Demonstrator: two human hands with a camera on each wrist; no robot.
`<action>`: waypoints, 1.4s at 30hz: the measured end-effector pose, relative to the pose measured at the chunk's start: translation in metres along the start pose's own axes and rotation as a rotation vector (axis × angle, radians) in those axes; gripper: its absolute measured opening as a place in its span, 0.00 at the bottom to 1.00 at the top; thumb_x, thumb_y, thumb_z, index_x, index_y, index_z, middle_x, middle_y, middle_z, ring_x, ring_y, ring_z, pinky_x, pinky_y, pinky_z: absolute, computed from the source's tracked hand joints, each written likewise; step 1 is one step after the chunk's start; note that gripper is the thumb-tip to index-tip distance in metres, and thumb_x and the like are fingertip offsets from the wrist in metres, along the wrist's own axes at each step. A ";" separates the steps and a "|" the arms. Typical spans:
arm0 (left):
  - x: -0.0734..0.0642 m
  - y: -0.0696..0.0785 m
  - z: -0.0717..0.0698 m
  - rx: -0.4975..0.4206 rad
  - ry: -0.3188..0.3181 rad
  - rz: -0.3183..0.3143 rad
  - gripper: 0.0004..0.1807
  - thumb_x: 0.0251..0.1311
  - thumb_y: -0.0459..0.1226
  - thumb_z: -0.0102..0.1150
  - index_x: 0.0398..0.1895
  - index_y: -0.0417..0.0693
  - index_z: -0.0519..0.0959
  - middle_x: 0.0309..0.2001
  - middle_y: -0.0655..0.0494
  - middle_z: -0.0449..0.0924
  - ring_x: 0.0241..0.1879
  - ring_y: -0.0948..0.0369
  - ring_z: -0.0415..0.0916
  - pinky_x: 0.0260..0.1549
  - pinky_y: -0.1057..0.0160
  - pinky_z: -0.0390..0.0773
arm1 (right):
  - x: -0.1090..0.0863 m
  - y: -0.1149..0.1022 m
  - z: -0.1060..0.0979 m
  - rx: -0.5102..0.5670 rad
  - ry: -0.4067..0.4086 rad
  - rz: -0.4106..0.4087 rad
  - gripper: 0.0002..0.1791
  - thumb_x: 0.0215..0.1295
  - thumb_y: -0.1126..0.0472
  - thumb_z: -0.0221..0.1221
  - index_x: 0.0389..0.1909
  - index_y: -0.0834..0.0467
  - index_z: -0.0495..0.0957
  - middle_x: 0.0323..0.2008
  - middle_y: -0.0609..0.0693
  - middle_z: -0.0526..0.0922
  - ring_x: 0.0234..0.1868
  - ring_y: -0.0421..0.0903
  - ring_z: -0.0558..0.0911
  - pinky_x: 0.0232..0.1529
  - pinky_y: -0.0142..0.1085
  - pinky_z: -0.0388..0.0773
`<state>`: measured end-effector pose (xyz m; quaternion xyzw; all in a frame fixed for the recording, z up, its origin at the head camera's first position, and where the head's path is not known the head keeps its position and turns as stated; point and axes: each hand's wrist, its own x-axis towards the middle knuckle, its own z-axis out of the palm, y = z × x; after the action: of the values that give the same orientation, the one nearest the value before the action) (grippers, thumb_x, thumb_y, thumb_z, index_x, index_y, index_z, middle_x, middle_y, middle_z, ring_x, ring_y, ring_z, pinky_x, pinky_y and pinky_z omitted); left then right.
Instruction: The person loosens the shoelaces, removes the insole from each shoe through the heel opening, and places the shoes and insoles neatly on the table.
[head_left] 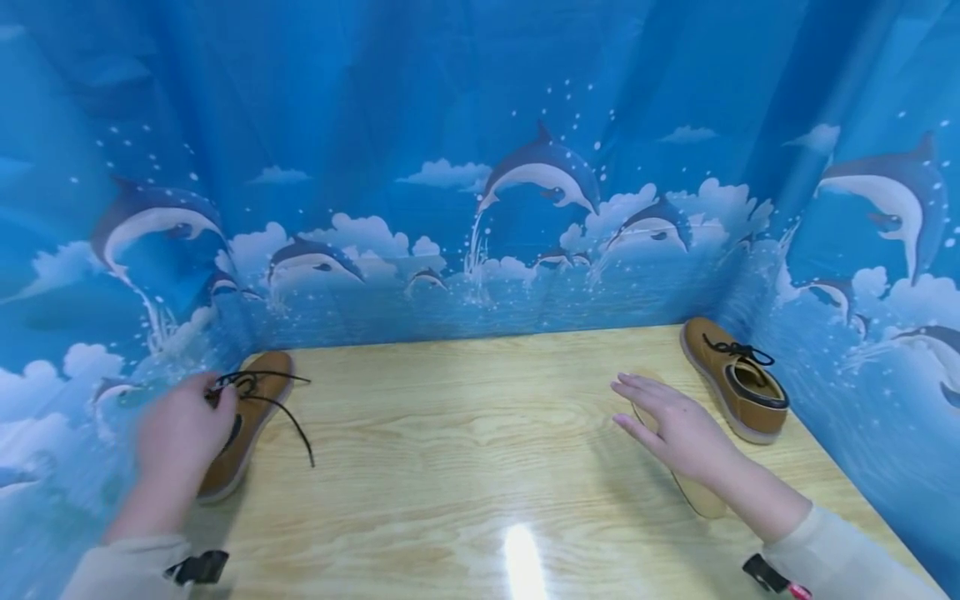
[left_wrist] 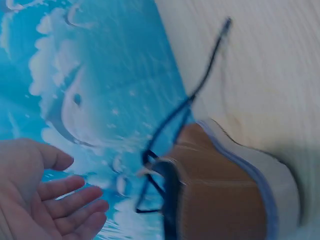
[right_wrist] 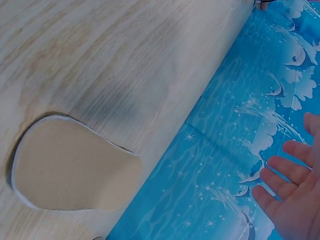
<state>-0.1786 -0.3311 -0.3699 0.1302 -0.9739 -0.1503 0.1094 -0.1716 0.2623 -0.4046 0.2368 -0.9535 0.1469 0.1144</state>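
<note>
On the left side of the table stands a brown shoe (head_left: pixel 238 458), its toe pointing away. Its black laces (head_left: pixel 272 374) are loose, and the ends trail toward the right. My left hand (head_left: pixel 187 425) hovers by the lacing with loosely bent fingers; in the left wrist view the palm holds nothing, apart from the shoe's heel (left_wrist: pixel 225 205). At the right, my right hand (head_left: pixel 678 425) is held with straight fingers over a beige insole (head_left: pixel 701 497). The right wrist view shows that insole (right_wrist: pixel 75 165) lying flat, with nothing in the hand. Part of it is hidden behind the hand in the head view.
A second brown shoe (head_left: pixel 720 379), its black laces tied in a bow, stands at the back right by the curtain. The wood-grain table (head_left: pixel 435 433) spans the space between the hands. A blue dolphin-print curtain (head_left: pixel 420 208) encloses the back and both sides.
</note>
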 end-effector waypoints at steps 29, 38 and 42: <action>-0.067 0.159 0.065 -0.138 -0.078 0.662 0.33 0.69 0.51 0.58 0.71 0.43 0.69 0.72 0.43 0.65 0.72 0.45 0.61 0.70 0.41 0.62 | -0.011 0.025 -0.009 0.081 0.066 0.124 0.26 0.73 0.49 0.58 0.64 0.61 0.76 0.64 0.64 0.75 0.64 0.66 0.72 0.61 0.65 0.69; -0.078 0.193 0.092 -0.169 -0.217 0.768 0.41 0.70 0.60 0.49 0.77 0.46 0.60 0.76 0.49 0.57 0.75 0.49 0.53 0.73 0.46 0.55 | -0.030 0.055 -0.016 0.060 0.110 0.251 0.28 0.75 0.48 0.56 0.63 0.65 0.74 0.61 0.70 0.75 0.57 0.72 0.74 0.51 0.68 0.72; -0.082 0.204 0.107 -0.193 -0.291 0.813 0.42 0.70 0.63 0.47 0.77 0.46 0.59 0.76 0.49 0.57 0.76 0.51 0.53 0.73 0.46 0.55 | -0.038 0.070 -0.018 0.039 0.145 0.298 0.28 0.75 0.48 0.55 0.62 0.68 0.74 0.59 0.72 0.75 0.52 0.73 0.76 0.46 0.68 0.73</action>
<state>-0.1732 -0.0912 -0.4179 -0.2968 -0.9328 -0.2019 0.0328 -0.1705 0.3432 -0.4144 0.0837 -0.9643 0.1973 0.1555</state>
